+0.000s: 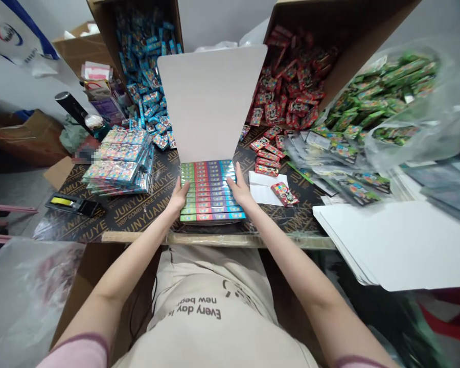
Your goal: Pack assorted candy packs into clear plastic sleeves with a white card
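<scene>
A shallow display box (212, 216) sits near the table's front edge, filled with tight rows of small packs (209, 189) in green, red, purple and blue bands. Its plain white lid (214, 102) stands raised at the back. My left hand (179, 195) grips the left side, with the thumb over the edge of the packs. On the right side, my right hand (239, 188) holds the box the same way, thumb on top. The fingers underneath or behind the sides are partly hidden.
Left are stacked shiny packs (117, 161) and a black tape dispenser (72, 204). Behind stand cartons of blue packs (149, 76) and red packs (287, 76). To the right lie loose red packs (268, 158), bagged green packs (391, 87) and white card sheets (402, 245).
</scene>
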A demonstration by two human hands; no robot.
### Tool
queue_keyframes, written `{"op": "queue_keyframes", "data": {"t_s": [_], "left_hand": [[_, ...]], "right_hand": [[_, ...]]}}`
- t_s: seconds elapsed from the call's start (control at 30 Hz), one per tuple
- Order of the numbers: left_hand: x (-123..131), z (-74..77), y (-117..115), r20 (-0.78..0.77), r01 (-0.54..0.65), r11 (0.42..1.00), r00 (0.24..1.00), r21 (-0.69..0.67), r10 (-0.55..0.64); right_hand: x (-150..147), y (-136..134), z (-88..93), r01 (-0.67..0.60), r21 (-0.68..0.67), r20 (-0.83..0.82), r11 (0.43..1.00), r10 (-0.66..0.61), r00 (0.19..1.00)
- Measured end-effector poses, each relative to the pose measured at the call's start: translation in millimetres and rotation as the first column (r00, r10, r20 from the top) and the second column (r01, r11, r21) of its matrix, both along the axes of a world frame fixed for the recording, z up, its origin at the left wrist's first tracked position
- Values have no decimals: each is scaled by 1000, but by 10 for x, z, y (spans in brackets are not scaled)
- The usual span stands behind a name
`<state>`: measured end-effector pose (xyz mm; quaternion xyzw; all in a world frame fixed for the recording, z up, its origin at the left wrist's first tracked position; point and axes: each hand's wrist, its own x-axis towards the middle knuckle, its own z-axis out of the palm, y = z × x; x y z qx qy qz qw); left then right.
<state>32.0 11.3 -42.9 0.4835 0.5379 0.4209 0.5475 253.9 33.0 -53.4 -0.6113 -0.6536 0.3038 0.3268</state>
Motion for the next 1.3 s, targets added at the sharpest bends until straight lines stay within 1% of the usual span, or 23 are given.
{"op": "queue_keyframes", "data": {"t_s": [0.1,0.17,0.2,0.27,0.3,0.33,0.37,0.43,0.47,0.5,0.53,0.57,0.6,0.67,0.73,0.8,0.9,0.97,1.03,1.1,1.17,1.23,1.3], "left_hand": [[-81,278,269,119,-213,973,968,-91,223],[-160,566,519,189,-302,953,936,-2,297],[-206,726,653,238,-299,952,931,61,277],[-298,1037,878,290,-198,965,946,171,143],[-338,1170,940,275,-152,959,958,238,84],[-372,1279,951,240,-103,950,970,295,31],[-399,1356,903,172,-36,938,985,345,-25],[-432,1402,630,-54,159,899,987,409,-150],[-439,1367,422,-208,286,865,954,413,-216],[-442,1298,186,-370,412,817,890,404,-266],[-442,1198,-58,-530,517,762,803,391,-273],[-443,1075,-293,-665,570,725,717,388,-208],[-447,938,-503,-753,584,707,649,399,-110],[-464,657,-810,-842,590,709,540,387,10],[-490,414,-953,-867,552,738,491,390,91],[-512,243,-973,-859,510,749,487,423,154],[-516,127,-898,-816,472,711,520,522,253],[-495,110,-833,-780,449,677,542,583,311],[-461,105,-773,-758,436,657,557,615,339],[-429,90,-723,-760,458,644,566,613,320],[-411,60,-690,-787,515,639,565,572,249],[-414,22,-679,-817,558,659,556,505,155],[-435,-12,-687,-829,559,702,553,441,81]], "right_hand": [[-141,-168,290,1,151,345,989,-53,937],[-320,-363,419,-151,259,501,954,0,866],[-418,-451,452,-258,262,559,930,72,826],[-563,-577,466,-420,194,613,887,224,757],[-584,-616,455,-452,159,598,878,279,751],[-558,-648,439,-438,143,541,887,301,786],[-486,-681,421,-371,146,425,917,281,860],[-228,-782,380,-149,140,109,979,134,985],[-70,-860,357,-27,107,-51,994,33,998],[85,-955,330,68,53,-177,996,-58,982],[223,-1064,299,129,-18,-287,991,-129,949],[331,-1177,265,159,-93,-375,983,-182,909],[407,-1286,231,153,-164,-442,974,-212,871],[464,-1454,170,95,-265,-530,959,-228,817],[446,-1525,133,13,-270,-515,963,-156,843],[408,-1502,115,-39,-199,-430,979,-51,902],[354,-1375,88,-37,54,-181,998,47,982],[321,-1284,39,9,269,-38,963,1,999],[293,-1209,-46,60,450,42,891,-88,995],[277,-1155,-159,65,559,114,827,-154,982],[272,-1120,-273,17,604,199,797,-172,965],[276,-1100,-363,-37,611,280,791,-172,944],[291,-1087,-412,-79,587,333,806,-152,930]]}}
